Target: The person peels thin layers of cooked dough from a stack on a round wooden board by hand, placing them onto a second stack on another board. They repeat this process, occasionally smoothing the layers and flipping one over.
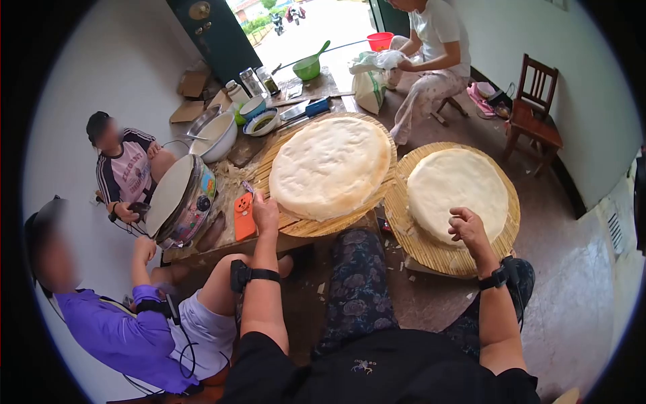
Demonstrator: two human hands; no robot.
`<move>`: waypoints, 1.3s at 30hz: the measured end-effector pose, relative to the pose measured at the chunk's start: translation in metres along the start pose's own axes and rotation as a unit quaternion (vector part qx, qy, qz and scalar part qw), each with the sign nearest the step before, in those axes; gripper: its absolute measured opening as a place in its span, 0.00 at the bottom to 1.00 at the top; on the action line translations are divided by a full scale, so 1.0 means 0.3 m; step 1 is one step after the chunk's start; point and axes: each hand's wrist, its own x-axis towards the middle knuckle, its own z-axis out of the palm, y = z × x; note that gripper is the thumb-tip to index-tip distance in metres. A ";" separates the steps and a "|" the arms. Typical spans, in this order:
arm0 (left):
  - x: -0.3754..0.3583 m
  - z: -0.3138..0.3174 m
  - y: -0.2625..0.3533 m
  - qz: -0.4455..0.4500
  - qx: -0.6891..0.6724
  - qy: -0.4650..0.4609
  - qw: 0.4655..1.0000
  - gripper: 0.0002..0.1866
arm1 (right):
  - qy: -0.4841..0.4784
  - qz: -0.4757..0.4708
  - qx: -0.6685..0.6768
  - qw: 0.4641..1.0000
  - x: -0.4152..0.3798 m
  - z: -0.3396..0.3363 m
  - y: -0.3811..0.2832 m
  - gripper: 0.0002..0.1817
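Note:
My left hand (266, 214) is closed beside a large round flatbread (330, 168), which lies on a round slatted mat (306, 227). A small purple-and-white piece shows at its fingertips; I cannot tell what it is. Just left of that hand, an orange phone case (244, 217) with a cartoon face lies on the low table. My right hand (469, 230), fingers curled in and nothing showing in them, is over the near edge of a second, paler round of dough (457, 192). That round rests on another slatted mat (417, 250).
A round electric griddle (180, 205) stands at the left, by two people seated there. Behind the bread are a white basin (214, 138), a bowl of dark sauce (262, 122), a blue-handled cleaver (316, 106) and a green ladle bowl (309, 67). Another person sits beyond, near a wooden chair (535, 118).

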 end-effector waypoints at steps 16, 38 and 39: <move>-0.019 0.087 -0.023 0.193 0.123 -0.045 0.972 0.22 | 0.013 -0.002 -0.002 1.000 0.022 -0.019 0.032 0.17; -0.011 0.088 -0.036 0.182 0.098 0.018 0.978 0.20 | 0.022 -0.011 -0.032 0.999 -0.031 -0.081 0.033 0.17; -0.002 0.083 -0.039 0.142 0.066 0.007 0.988 0.20 | 0.021 -0.014 -0.030 0.999 -0.033 -0.082 0.033 0.17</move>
